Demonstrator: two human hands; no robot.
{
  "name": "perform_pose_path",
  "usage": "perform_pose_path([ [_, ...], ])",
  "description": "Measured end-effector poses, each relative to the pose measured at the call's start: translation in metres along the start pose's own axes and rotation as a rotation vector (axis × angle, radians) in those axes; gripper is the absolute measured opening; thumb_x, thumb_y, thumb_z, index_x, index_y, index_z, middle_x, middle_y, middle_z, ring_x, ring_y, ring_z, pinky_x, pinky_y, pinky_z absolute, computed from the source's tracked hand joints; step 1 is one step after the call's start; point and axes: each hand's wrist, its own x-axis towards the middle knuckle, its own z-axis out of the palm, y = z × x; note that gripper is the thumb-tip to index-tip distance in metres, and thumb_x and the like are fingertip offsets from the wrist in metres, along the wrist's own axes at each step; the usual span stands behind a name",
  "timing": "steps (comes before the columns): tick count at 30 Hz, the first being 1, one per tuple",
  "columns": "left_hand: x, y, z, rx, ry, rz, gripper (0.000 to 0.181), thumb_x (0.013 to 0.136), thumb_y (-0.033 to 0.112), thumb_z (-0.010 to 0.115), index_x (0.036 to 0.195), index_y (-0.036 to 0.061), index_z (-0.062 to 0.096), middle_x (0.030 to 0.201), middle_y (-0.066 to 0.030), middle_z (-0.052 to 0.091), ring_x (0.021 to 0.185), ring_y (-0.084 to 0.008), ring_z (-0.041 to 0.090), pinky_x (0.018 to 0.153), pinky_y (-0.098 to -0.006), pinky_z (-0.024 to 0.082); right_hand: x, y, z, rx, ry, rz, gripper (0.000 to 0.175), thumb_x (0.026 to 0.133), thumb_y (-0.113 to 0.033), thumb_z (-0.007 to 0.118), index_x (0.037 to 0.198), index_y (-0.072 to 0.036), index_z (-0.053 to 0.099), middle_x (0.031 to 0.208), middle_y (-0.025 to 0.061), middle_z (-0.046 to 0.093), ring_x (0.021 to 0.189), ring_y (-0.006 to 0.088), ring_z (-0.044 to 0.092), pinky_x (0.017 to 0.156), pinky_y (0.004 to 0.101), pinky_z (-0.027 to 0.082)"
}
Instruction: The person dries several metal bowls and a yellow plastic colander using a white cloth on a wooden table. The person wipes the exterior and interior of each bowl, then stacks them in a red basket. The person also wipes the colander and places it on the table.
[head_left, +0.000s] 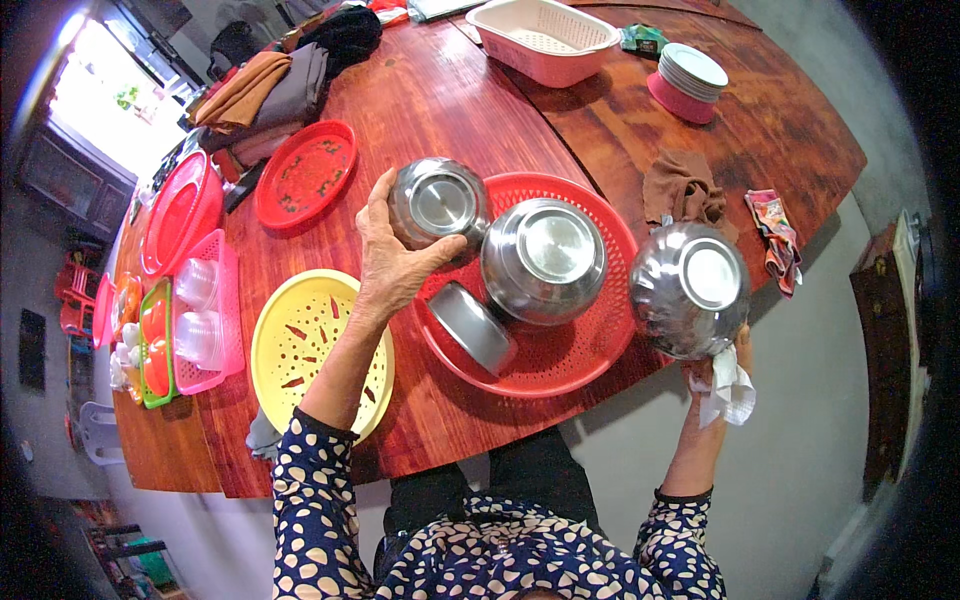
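Observation:
My left hand (397, 251) grips a stainless steel bowl (441, 202) by its side, thumb and fingers spread around it. That bowl is upside down over the left rim of a round red plastic basket (525, 386). A larger inverted steel bowl (544, 259) rests in the basket, and a smaller one (472, 326) lies tilted on its side there. At the table's right edge my right hand (716, 364) holds another upturned steel bowl (690, 292) from below, with a white cloth or tissue (729, 390) in the same hand. The bowl hides most of its fingers.
A yellow perforated basket (322, 330) sits near my left forearm. Beyond are a red tray (307, 176), folded cloths (244, 90), a pink basket (232, 322) with clear plastic cups, a pink-and-white colander (544, 56), stacked plates (694, 71) and a brown rag (682, 187).

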Motion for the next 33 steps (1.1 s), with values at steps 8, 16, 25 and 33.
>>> perform_pose_path([
  [8, 0.001, -0.001, 0.001, -0.005, -0.001, 0.014, 0.109, 0.056, 0.033, 0.088, 0.141, 0.0096, 0.025, 0.129, -0.0193, 0.031, 0.122, -0.033, 0.037, 0.105, -0.0418, 0.033, 0.027, 0.054, 0.008, -0.043, -0.159, 0.079, 0.082, 0.081, -0.05, 0.065, 0.136, 0.004, 0.035, 0.128, 0.0129, 0.05, 0.112, 0.0198, 0.051, 0.095, 0.0304, 0.042],
  [16, 0.0, -0.002, -0.002, -0.019, 0.028, 0.032, 0.106, 0.055, 0.03, 0.088, 0.14, 0.0074, 0.029, 0.127, -0.0187, 0.033, 0.12, -0.0323, 0.039, 0.104, -0.0407, 0.035, 0.048, 0.052, 0.06, -0.128, -0.281, 0.239, 0.055, 0.083, -0.023, 0.069, 0.125, 0.005, 0.046, 0.113, 0.013, 0.06, 0.099, 0.0163, 0.059, 0.085, 0.0287, 0.048],
  [25, 0.002, -0.006, 0.001, -0.045, 0.048, 0.113, 0.106, 0.054, 0.029, 0.089, 0.139, 0.0065, 0.03, 0.127, -0.0183, 0.034, 0.12, -0.032, 0.038, 0.103, -0.0411, 0.035, 0.037, 0.017, 0.111, -0.519, -0.062, 0.226, 0.019, 0.088, -0.012, 0.059, 0.103, -0.001, 0.057, 0.087, 0.0021, 0.06, 0.073, 0.0068, 0.054, 0.066, 0.0198, 0.045],
  [33, 0.003, -0.007, -0.006, -0.021, -0.043, 0.034, 0.104, 0.062, 0.034, 0.083, 0.144, 0.0112, 0.023, 0.127, -0.0216, 0.031, 0.122, -0.036, 0.035, 0.104, -0.0443, 0.033, 0.037, 0.011, 0.126, -1.092, -0.098, -0.05, 0.023, 0.088, -0.016, 0.062, 0.104, -0.002, 0.055, 0.085, 0.0046, 0.06, 0.073, 0.0095, 0.054, 0.063, 0.0248, 0.045],
])
